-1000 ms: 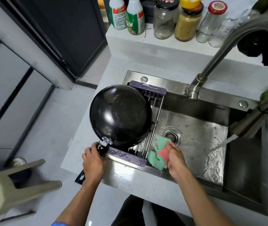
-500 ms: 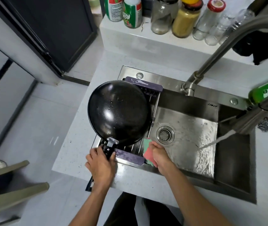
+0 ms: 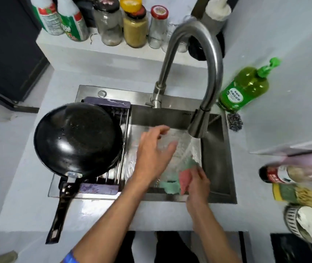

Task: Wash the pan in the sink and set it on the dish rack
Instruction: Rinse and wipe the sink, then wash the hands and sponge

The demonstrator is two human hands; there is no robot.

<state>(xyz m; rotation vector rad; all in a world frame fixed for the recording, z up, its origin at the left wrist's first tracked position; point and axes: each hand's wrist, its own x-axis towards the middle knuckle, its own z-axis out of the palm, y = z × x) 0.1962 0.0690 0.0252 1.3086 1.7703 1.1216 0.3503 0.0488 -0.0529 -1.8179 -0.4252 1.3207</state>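
Pan sits on rack; left hand spread under water; right hand pinches cloth; next, likely rinse.

1. The upturned pan covers nearly all of the dish rack over the left of the sink; only a strip of rack bars stays bare beside it.
2. The pan's handle juts over the front counter.
3. The faucet arches over the basin, its head low at the right.
4. Both hands and a cloth fill the basin's middle.
5. A soap bottle and steel scrubber stand near the right rim.
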